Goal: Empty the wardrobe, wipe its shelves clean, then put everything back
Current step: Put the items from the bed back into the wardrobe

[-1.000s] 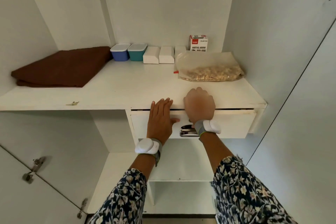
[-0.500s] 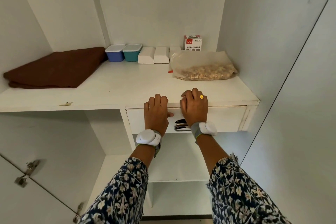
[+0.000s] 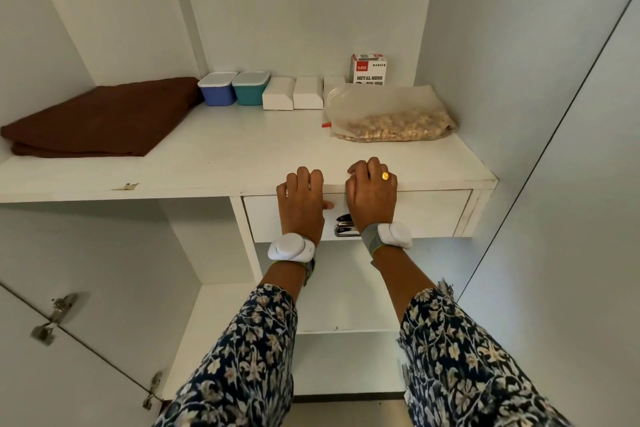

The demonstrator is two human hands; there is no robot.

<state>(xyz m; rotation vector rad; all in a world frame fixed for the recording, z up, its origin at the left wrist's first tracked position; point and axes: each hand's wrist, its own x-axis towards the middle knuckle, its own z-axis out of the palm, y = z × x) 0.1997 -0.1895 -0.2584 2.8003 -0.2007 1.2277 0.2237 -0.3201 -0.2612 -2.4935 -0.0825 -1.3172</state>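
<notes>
My left hand and my right hand lie side by side against the white drawer front, just under the front edge of the wardrobe shelf. Both hands have their fingers curled, with the knuckles at the shelf edge, and hold nothing. My left thumb touches the drawer front. The drawer sits flush under the shelf, and its chrome handle shows between my wrists. On the shelf lie a folded brown cloth, a blue tub, a teal tub, white boxes, a metal mesh box and a bag of nuts.
The wardrobe's right wall stands close to the bag. An open door hangs at the right, and another door with hinges at the lower left. Lower shelves lie below the drawer.
The drawer, slightly open a second ago, has slid in flush. My left hand's flat fingers have curled, and both hands have moved up to the shelf edge.
</notes>
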